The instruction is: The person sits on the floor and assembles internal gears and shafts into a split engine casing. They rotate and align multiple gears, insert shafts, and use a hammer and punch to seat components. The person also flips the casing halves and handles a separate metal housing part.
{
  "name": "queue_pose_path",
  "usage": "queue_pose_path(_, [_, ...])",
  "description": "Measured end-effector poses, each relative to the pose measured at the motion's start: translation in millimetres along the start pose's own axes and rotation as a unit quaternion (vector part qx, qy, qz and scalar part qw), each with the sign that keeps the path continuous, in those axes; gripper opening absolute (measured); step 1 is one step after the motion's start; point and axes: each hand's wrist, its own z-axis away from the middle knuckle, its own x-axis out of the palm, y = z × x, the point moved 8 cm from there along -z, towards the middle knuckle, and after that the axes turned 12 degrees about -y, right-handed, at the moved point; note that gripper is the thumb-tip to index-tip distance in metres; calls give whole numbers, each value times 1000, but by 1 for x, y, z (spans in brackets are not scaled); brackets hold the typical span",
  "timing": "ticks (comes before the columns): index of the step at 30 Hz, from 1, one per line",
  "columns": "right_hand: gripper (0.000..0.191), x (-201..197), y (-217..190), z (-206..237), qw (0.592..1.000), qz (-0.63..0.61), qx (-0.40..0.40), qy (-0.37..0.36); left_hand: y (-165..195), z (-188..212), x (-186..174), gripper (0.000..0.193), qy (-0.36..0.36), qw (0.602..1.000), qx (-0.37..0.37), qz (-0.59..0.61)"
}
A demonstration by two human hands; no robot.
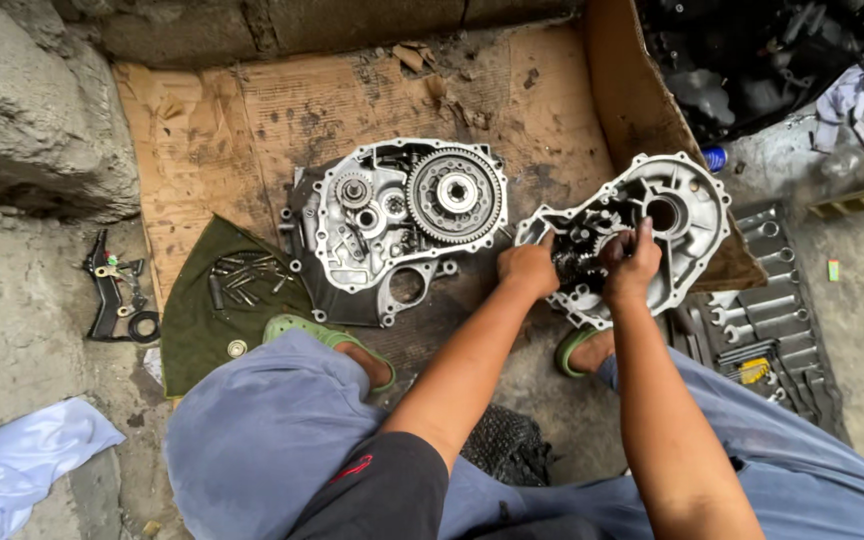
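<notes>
**Both hands inside right-hand crankcase half, on cardboard**

Hidden or unclear: the left hand (529, 266) and right hand (631, 262) cover most of the dark gear cluster (580, 250) seated in the right crankcase half (674, 215). Fingertips are out of sight among the gears, so the exact part gripped cannot be made out. Left hand is curled into a fist-like grip at the cluster's left side; right hand has fingers bent down together onto its right side. The lower rim of this casing is cut off by the right wrist.

Position: the casing lies flat near the right edge of the cardboard sheet (282, 110), open side up, on the ground.

Materials: cast aluminium, dull grey, scalloped rim with bolt holes and a round bore near its upper end. Just beside it to the left lies a second casing half (372, 250), carrying a large toothed steel gear (456, 194) and smaller gears.

Nearby: olive cloth (192, 330) with loose bolts at the cardboard's lower left edge; a spanner tray (772, 320) past the right edge, partly hidden by the knee; white rag (12, 460) at lower left.
</notes>
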Motion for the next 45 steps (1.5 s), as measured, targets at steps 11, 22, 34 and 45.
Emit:
queue_pose_path(11, [70,5,-6,-6,996,83,9,-41,11,-13,6,91,-7,999,-8,-44])
queue_pose_path(22, [71,-2,-9,-2,986,162,-13,-29,12,-30,2,87,-2,992,-7,-124])
queue_pose_path(34, [71,-13,-6,-4,986,166,-8,-10,19,-21,-2,90,10,991,13,-134])
queue_pose_path(45, [60,-13,33,-11,997,67,0,-34,-81,47,-80,34,249,963,94,45])
